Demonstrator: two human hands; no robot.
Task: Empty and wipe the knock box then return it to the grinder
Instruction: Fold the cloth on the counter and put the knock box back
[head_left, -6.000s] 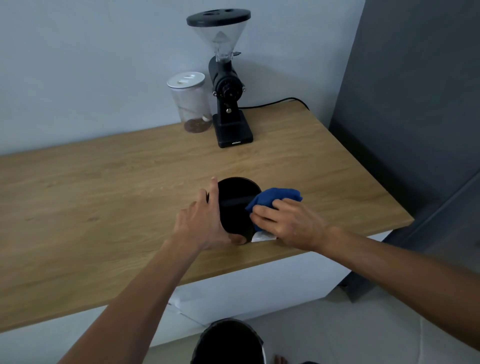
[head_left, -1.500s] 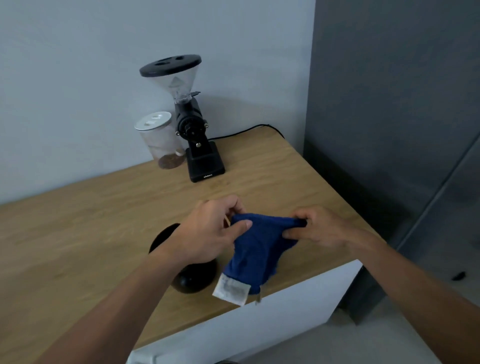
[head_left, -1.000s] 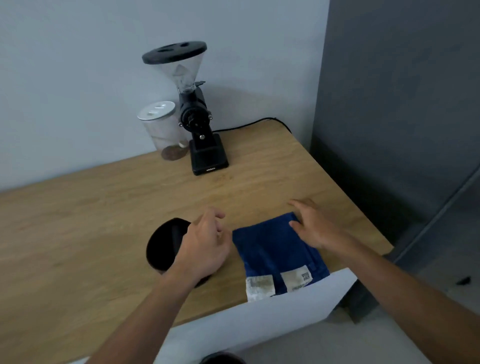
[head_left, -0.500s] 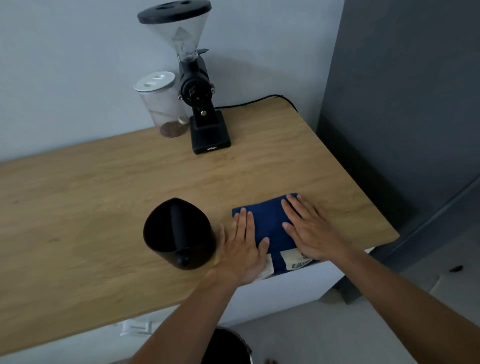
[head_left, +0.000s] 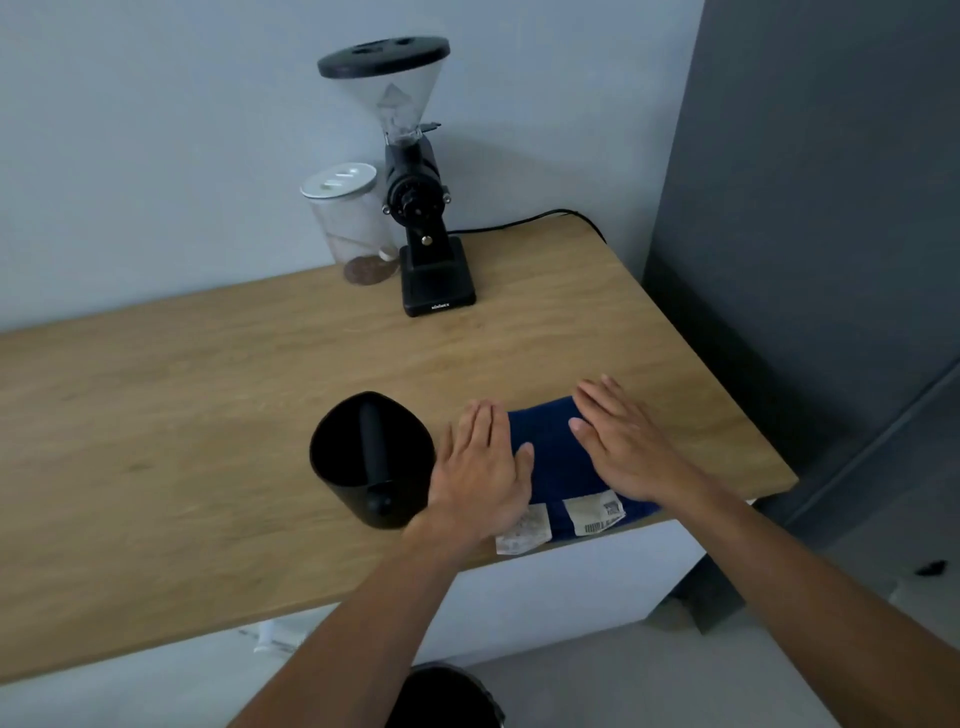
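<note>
A view from above of a wooden tabletop (head_left: 208, 415) against a pale wall; both of a person's bare hands lie flat, palms down, on a folded blue cloth (head_left: 556, 457) near the front edge. The left hand (head_left: 483, 478) covers the cloth's left side; the right hand (head_left: 618, 447) covers its right side; neither grip holds anything, the fingers being stretched out and pressed on the fabric. White labels stick out from the cloth's near edge. The black knock box (head_left: 371, 457) stands upright just beside the left hand, on its left, its bar crossing a dark, empty-looking inside. The grinder (head_left: 421, 208) stands well apart at the back by the wall, a clear jar (head_left: 353, 223) just beside it. A dark bin (head_left: 447, 696) shows below the tabletop edge. By the look of it, emptying and wiping are done and the cloth is being laid aside; carrying the box back to the grinder is still left.
</note>
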